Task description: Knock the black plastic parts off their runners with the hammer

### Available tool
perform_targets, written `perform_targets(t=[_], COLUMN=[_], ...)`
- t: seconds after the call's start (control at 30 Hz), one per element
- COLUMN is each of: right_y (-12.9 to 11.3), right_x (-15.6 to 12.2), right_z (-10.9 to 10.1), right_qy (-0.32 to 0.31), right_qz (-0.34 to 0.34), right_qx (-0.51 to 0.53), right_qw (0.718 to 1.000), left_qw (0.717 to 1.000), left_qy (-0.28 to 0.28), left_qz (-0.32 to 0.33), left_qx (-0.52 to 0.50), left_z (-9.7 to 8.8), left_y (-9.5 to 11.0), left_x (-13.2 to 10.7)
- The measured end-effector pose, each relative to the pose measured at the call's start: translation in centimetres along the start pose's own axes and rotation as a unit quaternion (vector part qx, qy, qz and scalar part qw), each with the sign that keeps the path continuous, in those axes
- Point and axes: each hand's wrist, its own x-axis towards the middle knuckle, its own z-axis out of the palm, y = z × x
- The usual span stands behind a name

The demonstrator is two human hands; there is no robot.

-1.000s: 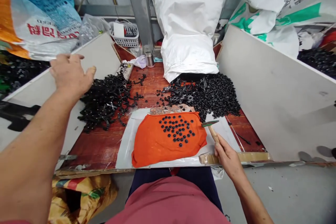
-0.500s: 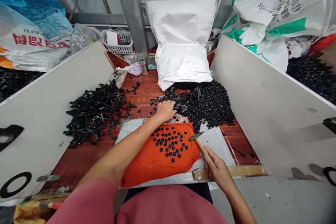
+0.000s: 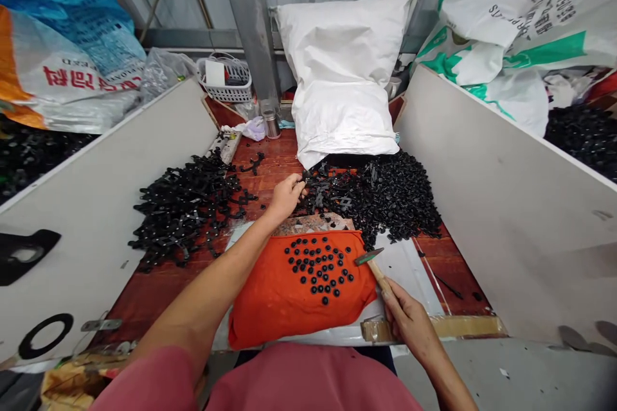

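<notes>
My right hand (image 3: 409, 318) is wrapped round the wooden handle of a hammer (image 3: 378, 270). The hammer's greenish metal head lies over the right edge of an orange cloth-covered pad (image 3: 274, 295). Several small round black pieces (image 3: 325, 300) are scattered on top of that pad. Farther back, my left hand (image 3: 288, 196) has its fingers pinched together at the left edge of a heap of small black parts (image 3: 400, 192). Whatever is between those fingertips is too small to make out. A stone-like slab (image 3: 313, 223) shows just behind the pad.
Branching black pieces (image 3: 187, 205) are piled on the left of the red-brown tabletop (image 3: 279, 148). A full white sack (image 3: 344, 77) stands behind the heap. Pale panels (image 3: 482, 192) wall in both sides. A metal flask (image 3: 270, 123) and a grey basket (image 3: 226, 87) sit at the back left.
My left hand has moved back and a little left, away from the slab, and its fingers are now pinched. The right hand keeps its hold on the hammer. The view has shifted slightly.
</notes>
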Motion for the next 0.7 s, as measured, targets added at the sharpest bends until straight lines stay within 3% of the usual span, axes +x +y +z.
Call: perform_targets(t=[0.03,0.1,0.2,0.33,0.43,0.7], right_y=[0.1,0.2,0.0,-0.2,0.1,0.3], right_x=[0.0,0.0,-0.1,-0.1,0.0,0.3], right_z=[0.0,0.0,-0.1,-0.1,-0.2,-0.5], right_qy=[-0.014,-0.037,-0.025,-0.027,-0.029,-0.03], right_qz=[0.009,0.029,0.036,0.032,0.038,0.05], right_qx=[0.014,0.041,0.055,0.062,0.064,0.067], right_qw=[1.0,0.998,0.998,0.997,0.997,0.996], left_qw=[0.993,0.949,0.896,0.859,0.849,0.844], left_qy=[-0.003,-0.028,-0.068,-0.086,-0.104,-0.065], left_qz=[-0.03,-0.072,-0.09,-0.116,-0.134,-0.143], left_qx=[-0.11,-0.306,-0.429,-0.491,-0.501,-0.513], left_z=[-0.5,-1.3,-2.2,-3.0,-3.4,-4.4], left_y=[0.0,0.2,0.4,0.3,-0.1,-1.8], left_x=[-0.6,-2.3,-5.8,-10.6,-13.1,-16.8])
